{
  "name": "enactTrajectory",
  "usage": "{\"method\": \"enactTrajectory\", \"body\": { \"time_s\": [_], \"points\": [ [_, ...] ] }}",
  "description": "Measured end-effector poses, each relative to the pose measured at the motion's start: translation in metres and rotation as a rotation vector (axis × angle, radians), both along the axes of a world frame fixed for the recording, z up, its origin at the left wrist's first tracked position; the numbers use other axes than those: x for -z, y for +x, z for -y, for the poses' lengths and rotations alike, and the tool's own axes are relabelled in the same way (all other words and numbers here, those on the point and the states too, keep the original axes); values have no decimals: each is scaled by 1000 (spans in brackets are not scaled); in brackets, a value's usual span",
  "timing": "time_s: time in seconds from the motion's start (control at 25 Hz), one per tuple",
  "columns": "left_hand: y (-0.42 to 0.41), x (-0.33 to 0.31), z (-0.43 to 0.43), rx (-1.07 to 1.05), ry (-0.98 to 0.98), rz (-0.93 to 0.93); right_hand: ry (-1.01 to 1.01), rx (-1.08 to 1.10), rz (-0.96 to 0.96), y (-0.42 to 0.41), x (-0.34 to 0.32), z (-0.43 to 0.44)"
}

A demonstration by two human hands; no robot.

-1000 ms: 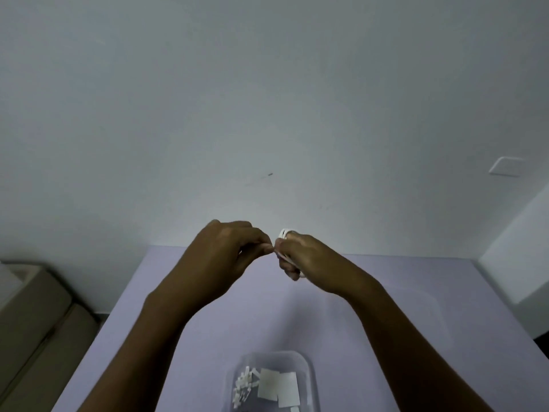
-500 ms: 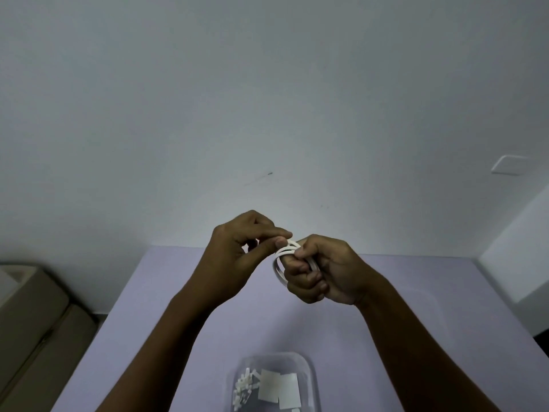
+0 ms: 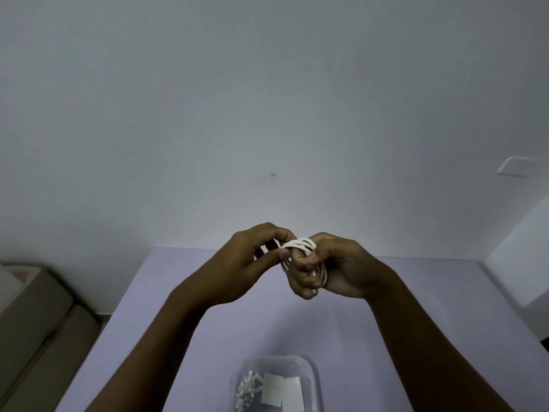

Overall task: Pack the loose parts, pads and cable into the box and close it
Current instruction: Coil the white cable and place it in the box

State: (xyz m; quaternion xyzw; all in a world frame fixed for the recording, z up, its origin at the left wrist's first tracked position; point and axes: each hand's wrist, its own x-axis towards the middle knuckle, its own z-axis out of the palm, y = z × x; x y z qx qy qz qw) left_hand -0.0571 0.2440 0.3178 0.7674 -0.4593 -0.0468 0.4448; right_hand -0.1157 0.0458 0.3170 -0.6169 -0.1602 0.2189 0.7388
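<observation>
Cable (image 3: pixel 300 242), white, coiled round the curled fingers (image 3: pixel 303 276) of the right hand (image 3: pixel 341 263); left hand (image 3: pixel 246 263) pinches a loop at 9 o'clock. Open box (image 3: pixel 314 379), 6 o'clock on the surface (image 3: pixel 297 328), holds parts (image 3: pixel 246 392) and pads (image 3: pixel 280 391).

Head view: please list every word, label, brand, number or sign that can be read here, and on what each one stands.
None: no text can be read in this picture.
The clear box, the white pads inside it, the white cable and the wall plate all show plain surfaces.
The small dark mark on the wall is a spot, not a letter.
</observation>
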Motion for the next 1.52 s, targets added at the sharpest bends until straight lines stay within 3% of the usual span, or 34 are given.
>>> {"method": "enactTrajectory", "body": {
  "time_s": [0.12, 0.32, 0.52, 0.84, 1.08, 1.36, 1.52],
  "points": [
    [-2, 7, 7, -45, -13, 105, -313, 198, 141, -3, -5, 1],
    [5, 7, 10, -143, -94, 170, -239, 491, 281, -5, 6, 12],
    [7, 16, 12, -156, -72, -51, -263, 641, 250, -6, 28, 12],
    [-1, 33, 21, -189, -14, -131, -204, 748, 216, -13, 52, 13],
    [2, 30, 27, -103, -124, -485, -226, 837, 242, -11, 46, 23],
    [4, 42, 20, 14, -108, -507, -291, 854, 288, -12, 54, 20],
    [-3, 49, 19, -66, -109, -517, -341, 855, 295, -14, 66, 13]
  ]
}}
